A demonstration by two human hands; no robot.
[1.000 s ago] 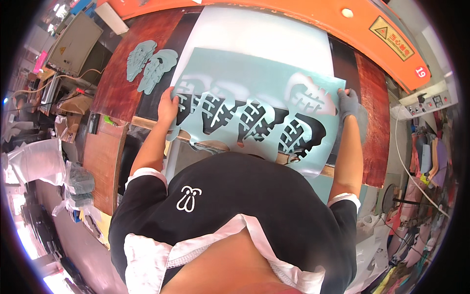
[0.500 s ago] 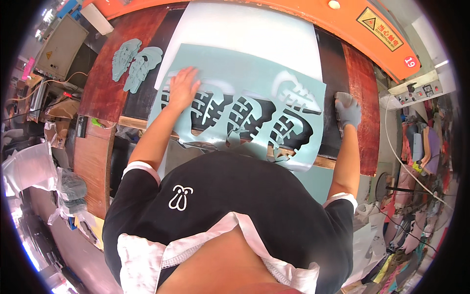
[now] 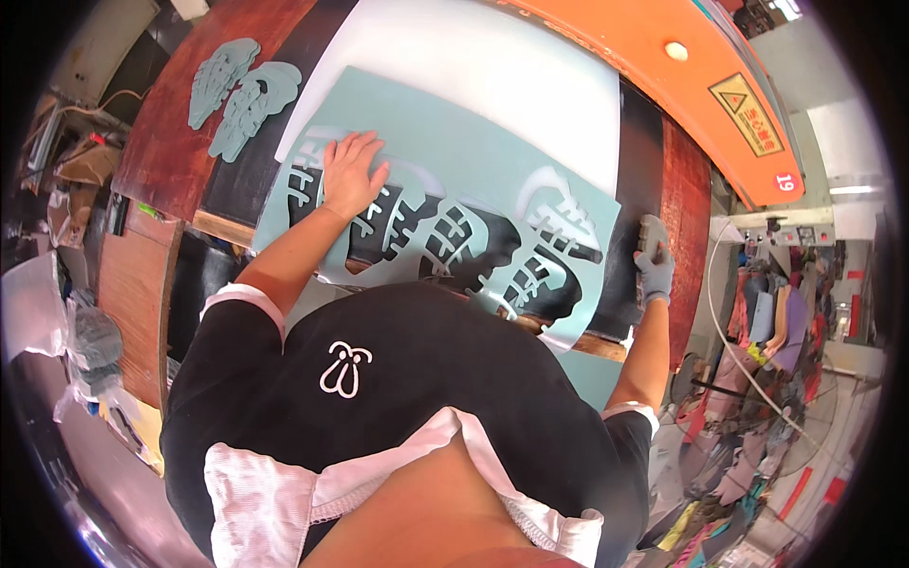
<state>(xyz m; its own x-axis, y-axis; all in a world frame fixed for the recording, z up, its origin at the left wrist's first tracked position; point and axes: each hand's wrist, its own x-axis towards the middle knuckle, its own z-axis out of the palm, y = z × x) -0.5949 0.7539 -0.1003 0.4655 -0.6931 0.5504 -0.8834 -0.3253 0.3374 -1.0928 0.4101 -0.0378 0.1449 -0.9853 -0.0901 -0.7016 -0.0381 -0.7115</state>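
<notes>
My bare left hand [image 3: 352, 176] lies flat with its fingers spread on a pale green sheet [image 3: 426, 123]. Several shoe-upper-shaped openings with lattice strips run across the sheet's near part, and dark board shows through them. My right hand [image 3: 655, 273], in a grey glove, is right of the sheet, its fingers curled round a narrow grey object [image 3: 650, 233] that looks like a cutting die seen edge-on. The glove hides much of it. Two small stacks of cut green pieces, a left stack [image 3: 222, 80] and a right stack [image 3: 254, 109], lie at the far left.
Under the sheet is a white board [image 3: 454, 66] on a dark and reddish worktable [image 3: 151, 156]. An orange machine beam [image 3: 653, 66] with a yellow warning label spans the far right. A white cable [image 3: 724, 312] hangs at the right, near heaped coloured scraps [image 3: 757, 379].
The view has turned and shifted, so the table and beam appear tilted. My left hand remains flat on the sheet. My right hand stays beside the sheet, its fingers now more visibly curled round the grey object.
</notes>
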